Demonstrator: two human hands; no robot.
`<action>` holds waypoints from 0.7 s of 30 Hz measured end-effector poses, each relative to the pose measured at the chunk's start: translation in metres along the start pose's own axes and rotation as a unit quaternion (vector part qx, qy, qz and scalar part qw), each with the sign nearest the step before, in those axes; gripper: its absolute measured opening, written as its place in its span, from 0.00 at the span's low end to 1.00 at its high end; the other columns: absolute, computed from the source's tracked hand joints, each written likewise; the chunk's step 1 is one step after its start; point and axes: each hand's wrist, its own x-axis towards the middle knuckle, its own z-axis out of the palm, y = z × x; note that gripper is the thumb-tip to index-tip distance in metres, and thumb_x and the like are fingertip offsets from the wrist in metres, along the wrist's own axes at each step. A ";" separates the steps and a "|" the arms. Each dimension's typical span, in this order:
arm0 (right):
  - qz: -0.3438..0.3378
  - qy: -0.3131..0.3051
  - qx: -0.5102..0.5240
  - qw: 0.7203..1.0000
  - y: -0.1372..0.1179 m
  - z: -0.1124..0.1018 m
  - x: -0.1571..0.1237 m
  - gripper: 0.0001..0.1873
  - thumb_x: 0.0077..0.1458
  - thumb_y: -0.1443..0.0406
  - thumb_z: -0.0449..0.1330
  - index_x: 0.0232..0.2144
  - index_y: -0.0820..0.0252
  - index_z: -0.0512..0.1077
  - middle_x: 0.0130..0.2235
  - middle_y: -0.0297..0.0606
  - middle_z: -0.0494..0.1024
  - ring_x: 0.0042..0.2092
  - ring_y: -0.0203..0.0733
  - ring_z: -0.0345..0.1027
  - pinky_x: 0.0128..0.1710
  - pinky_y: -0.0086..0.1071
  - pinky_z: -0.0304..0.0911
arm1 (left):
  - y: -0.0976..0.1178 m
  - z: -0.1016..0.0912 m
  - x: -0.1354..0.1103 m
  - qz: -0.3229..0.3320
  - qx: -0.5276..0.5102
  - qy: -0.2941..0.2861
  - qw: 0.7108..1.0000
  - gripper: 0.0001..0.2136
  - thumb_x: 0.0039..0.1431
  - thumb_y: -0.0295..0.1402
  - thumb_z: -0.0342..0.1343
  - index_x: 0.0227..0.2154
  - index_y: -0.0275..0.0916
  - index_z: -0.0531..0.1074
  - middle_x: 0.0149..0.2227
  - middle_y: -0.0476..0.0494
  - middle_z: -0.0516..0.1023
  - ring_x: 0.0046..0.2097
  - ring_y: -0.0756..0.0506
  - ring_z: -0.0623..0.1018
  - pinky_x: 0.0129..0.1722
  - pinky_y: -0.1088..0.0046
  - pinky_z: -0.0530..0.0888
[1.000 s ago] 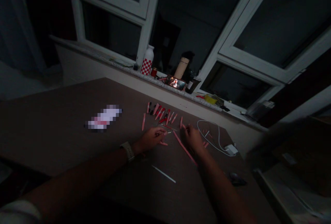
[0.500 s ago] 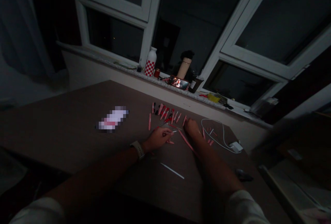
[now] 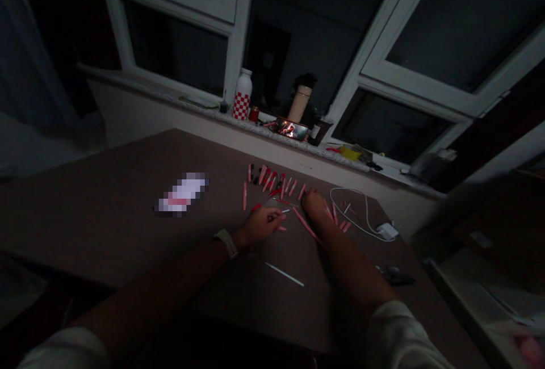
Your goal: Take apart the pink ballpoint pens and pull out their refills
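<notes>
The scene is dim. My left hand [image 3: 260,225], with a watch on its wrist, rests on the brown table [image 3: 106,210] with fingers pinched on a thin pale pen refill [image 3: 281,212]. My right hand [image 3: 315,205] lies further back on the table, fingers curled down among the pink pen parts; what it holds, if anything, is hidden. A row of pink and red pen pieces [image 3: 272,179] lies just beyond both hands. A long pink pen barrel [image 3: 305,225] lies between the hands. A white stick [image 3: 284,274] lies nearer to me.
A white cable with a charger [image 3: 385,230] lies right of my right hand. A blurred white-pink packet [image 3: 181,193] sits to the left. The window sill holds a checked bottle [image 3: 242,96], a tan flask [image 3: 298,104] and a lit phone [image 3: 290,129]. A dark object [image 3: 394,274] lies at the right.
My right hand has moved away from me toward the row of pen pieces. My left hand has stayed in place with its pinch. The view has shifted slightly.
</notes>
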 end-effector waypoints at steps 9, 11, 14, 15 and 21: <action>-0.002 0.013 0.051 0.999 0.002 -0.017 -0.013 0.19 0.68 0.63 0.47 0.50 0.70 0.71 0.49 0.58 0.75 0.50 0.49 0.71 0.48 0.33 0.62 | 0.007 -0.004 -0.005 0.069 0.219 -0.032 0.973 0.13 0.64 0.40 0.52 0.33 0.37 0.76 0.27 0.46 0.78 0.29 0.48 0.75 0.30 0.74 0.67; -0.009 0.028 0.068 0.997 0.005 -0.024 -0.019 0.21 0.68 0.61 0.46 0.51 0.69 0.70 0.49 0.57 0.75 0.50 0.48 0.71 0.48 0.33 0.61 | 0.008 -0.005 -0.006 0.073 0.238 -0.041 0.968 0.12 0.65 0.39 0.52 0.33 0.37 0.76 0.27 0.46 0.79 0.30 0.47 0.75 0.33 0.73 0.67; -0.041 0.054 0.093 0.993 0.010 -0.032 -0.035 0.20 0.69 0.61 0.45 0.53 0.66 0.69 0.51 0.52 0.75 0.52 0.46 0.69 0.51 0.32 0.60 | 0.009 -0.006 -0.007 0.083 0.273 -0.050 0.957 0.11 0.66 0.37 0.52 0.33 0.38 0.75 0.29 0.47 0.79 0.33 0.47 0.76 0.37 0.71 0.68; -0.054 0.060 0.101 0.992 0.012 -0.033 -0.042 0.19 0.69 0.61 0.45 0.53 0.64 0.69 0.51 0.50 0.75 0.52 0.45 0.69 0.51 0.32 0.60 | 0.009 -0.007 -0.008 0.095 0.292 -0.053 0.950 0.11 0.66 0.37 0.51 0.34 0.38 0.75 0.30 0.46 0.79 0.34 0.46 0.76 0.39 0.70 0.68; -0.245 0.171 0.280 0.912 0.001 -0.039 -0.111 0.14 0.66 0.61 0.51 0.47 0.62 0.71 0.45 0.46 0.77 0.49 0.45 0.69 0.52 0.38 0.63 | 0.019 -0.004 -0.006 0.211 0.390 -0.141 0.885 0.10 0.65 0.37 0.52 0.34 0.38 0.75 0.37 0.37 0.79 0.43 0.38 0.76 0.50 0.57 0.67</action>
